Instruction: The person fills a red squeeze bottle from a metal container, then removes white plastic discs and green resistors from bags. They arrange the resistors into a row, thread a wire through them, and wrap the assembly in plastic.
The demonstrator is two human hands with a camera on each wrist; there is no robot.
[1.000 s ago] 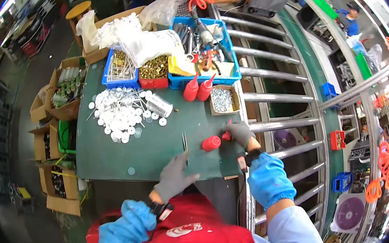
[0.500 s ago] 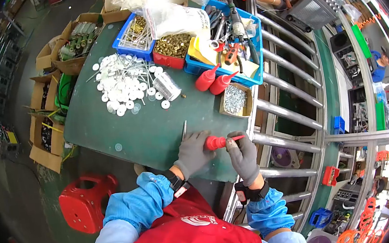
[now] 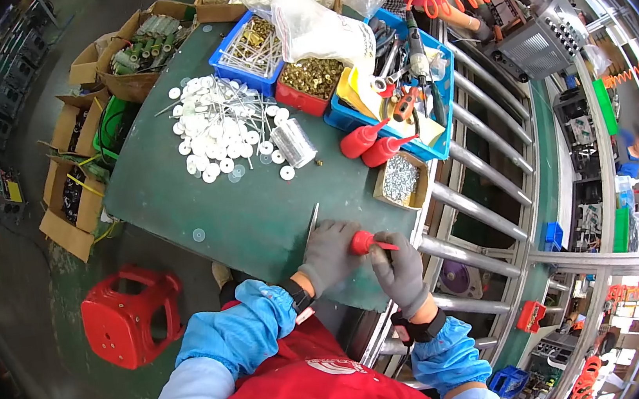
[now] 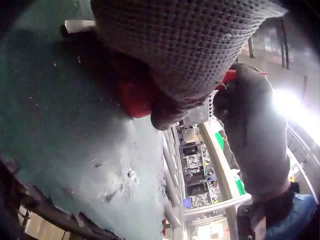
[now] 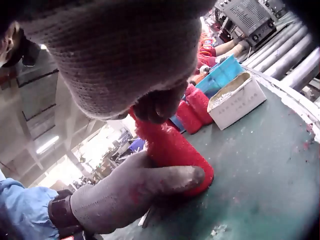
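A red squeeze bottle (image 3: 361, 242) with a pointed nozzle (image 3: 388, 246) is between my two gloved hands at the near edge of the green table. My left hand (image 3: 329, 257) grips the bottle's body; in the right wrist view its thumb lies along the red bottle (image 5: 182, 156) near the base. At the upper end my right hand (image 3: 401, 273) pinches the nozzle, with the fingertips partly covering the joint. Metal tweezers (image 3: 312, 220) lie on the table right beside the left hand's fingers.
Two more red squeeze bottles (image 3: 361, 140) lie near a box of small screws (image 3: 400, 181). Behind are a blue tool bin (image 3: 448, 137), a red bin of brass parts (image 3: 300, 101) and a pile of white discs with rods (image 3: 221, 128). A roller conveyor (image 3: 485, 204) runs along the right.
The bottle stood alone while my right hand held the nozzle apart from it. My left hand has since taken hold of the bottle, and the nozzle now sits at its top. The head view has shifted.
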